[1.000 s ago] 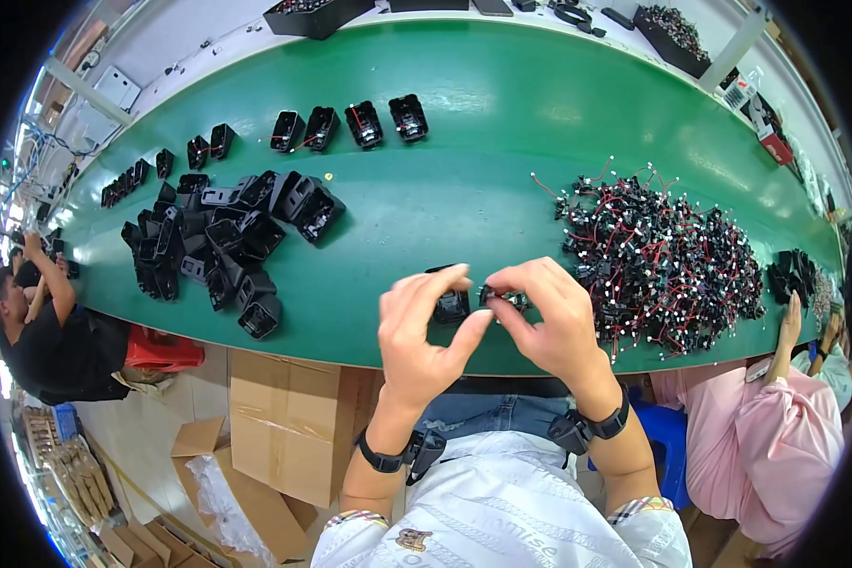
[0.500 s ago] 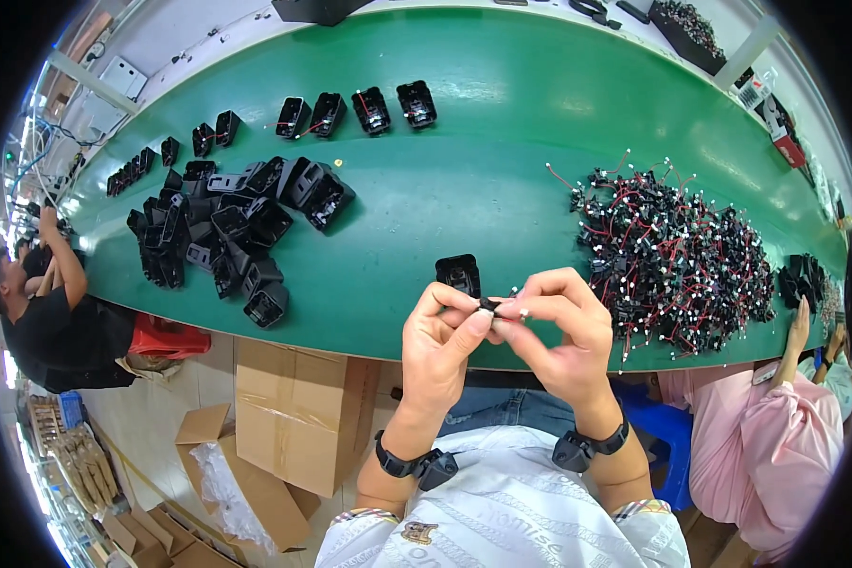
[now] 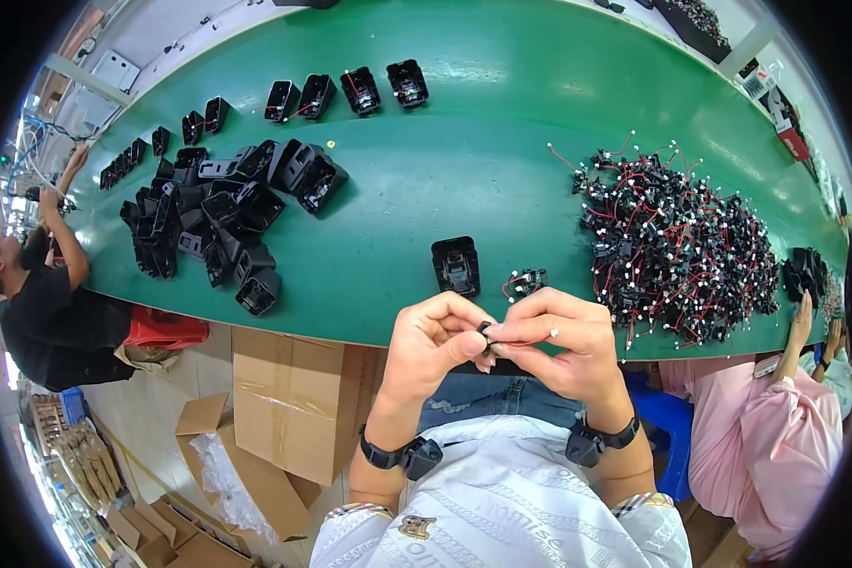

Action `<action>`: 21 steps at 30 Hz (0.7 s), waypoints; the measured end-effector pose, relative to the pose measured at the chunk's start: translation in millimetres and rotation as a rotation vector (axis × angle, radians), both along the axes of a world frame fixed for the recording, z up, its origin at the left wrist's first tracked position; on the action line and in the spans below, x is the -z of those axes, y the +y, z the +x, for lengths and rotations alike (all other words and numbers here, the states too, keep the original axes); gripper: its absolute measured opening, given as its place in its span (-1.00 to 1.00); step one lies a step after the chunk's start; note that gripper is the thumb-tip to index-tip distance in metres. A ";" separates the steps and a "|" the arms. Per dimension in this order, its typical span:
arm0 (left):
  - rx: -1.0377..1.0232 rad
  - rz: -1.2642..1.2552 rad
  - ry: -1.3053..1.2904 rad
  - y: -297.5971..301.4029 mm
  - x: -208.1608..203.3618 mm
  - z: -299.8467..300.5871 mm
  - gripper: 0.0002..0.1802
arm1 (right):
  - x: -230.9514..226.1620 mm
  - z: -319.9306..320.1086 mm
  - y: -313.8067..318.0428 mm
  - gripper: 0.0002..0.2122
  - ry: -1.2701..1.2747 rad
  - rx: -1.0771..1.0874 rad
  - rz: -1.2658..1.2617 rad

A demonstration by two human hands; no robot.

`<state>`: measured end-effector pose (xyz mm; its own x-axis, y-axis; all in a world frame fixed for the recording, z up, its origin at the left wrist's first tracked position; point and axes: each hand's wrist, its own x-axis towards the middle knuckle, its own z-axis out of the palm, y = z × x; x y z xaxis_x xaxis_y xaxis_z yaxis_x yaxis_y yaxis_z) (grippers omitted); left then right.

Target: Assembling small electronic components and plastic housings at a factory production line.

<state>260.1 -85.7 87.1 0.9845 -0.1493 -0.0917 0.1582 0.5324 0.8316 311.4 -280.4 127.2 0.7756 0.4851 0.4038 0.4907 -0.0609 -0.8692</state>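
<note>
My left hand [image 3: 434,343] and my right hand [image 3: 566,343] meet at the table's near edge. Between their fingertips they pinch a small black part [image 3: 485,329] with a red wire ending in a white connector [image 3: 554,332]. The fingers cover most of this part. Just beyond my left hand lies an open black plastic housing [image 3: 455,266], its hollow side facing up. Right of it, past my right fingers, rests a small wired component [image 3: 525,282] with a red lead and white plug.
A heap of wired black parts [image 3: 682,251] covers the right of the green table [image 3: 417,180]. Black housings [image 3: 222,213] are piled at left, with a row of housings [image 3: 360,91] behind. People sit at both sides; a cardboard box [image 3: 293,402] stands below.
Both hands have come slightly closer to me with the small part. The wired component beyond my right hand, mostly hidden before, now shows. At left, a person's arm has reached up.
</note>
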 end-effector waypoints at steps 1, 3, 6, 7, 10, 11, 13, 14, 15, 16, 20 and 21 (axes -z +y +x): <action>-0.010 0.042 0.020 -2.3 -3.0 1.3 -0.42 | -0.3 0.9 1.9 -0.78 -0.104 0.054 -0.042; 0.029 0.025 -0.012 2.2 1.4 1.5 -0.54 | 0.1 0.8 2.2 -0.78 -0.115 0.066 -0.043; -0.253 0.252 -0.194 -2.7 0.8 3.9 -0.62 | 1.5 1.0 4.7 -0.78 -0.153 0.145 -0.054; -0.473 0.585 -0.230 2.3 3.5 7.8 -0.57 | 2.6 0.5 5.6 -0.78 -0.177 0.212 -0.065; -0.556 1.123 -0.508 20.0 -13.4 24.3 -0.15 | 11.5 1.2 3.7 -0.79 -0.196 0.251 -0.106; -0.559 1.124 -0.508 22.1 -11.9 31.2 -0.15 | 12.4 2.5 3.9 -0.80 -0.188 0.262 -0.129; -0.274 1.437 -0.571 26.0 -3.1 38.6 -0.01 | 16.6 4.9 4.7 -0.80 -0.206 0.270 -0.143; -0.277 1.438 -0.567 27.6 4.1 38.7 -0.01 | 19.2 5.1 4.9 -0.81 -0.226 0.283 -0.158; -0.215 1.395 -0.584 29.6 8.2 42.1 0.02 | 21.4 4.8 5.7 -0.81 -0.224 0.284 -0.166; -0.153 1.350 -0.600 30.8 10.1 44.2 0.05 | 20.4 6.4 7.1 -0.81 -0.226 0.284 -0.164; -0.130 1.147 -0.559 18.9 -5.6 29.9 0.00 | 20.9 5.0 11.6 -0.80 -0.238 0.218 -0.208; -0.143 1.140 -0.630 17.3 -11.4 29.5 0.00 | 17.2 6.8 12.0 -0.78 -0.303 0.186 -0.241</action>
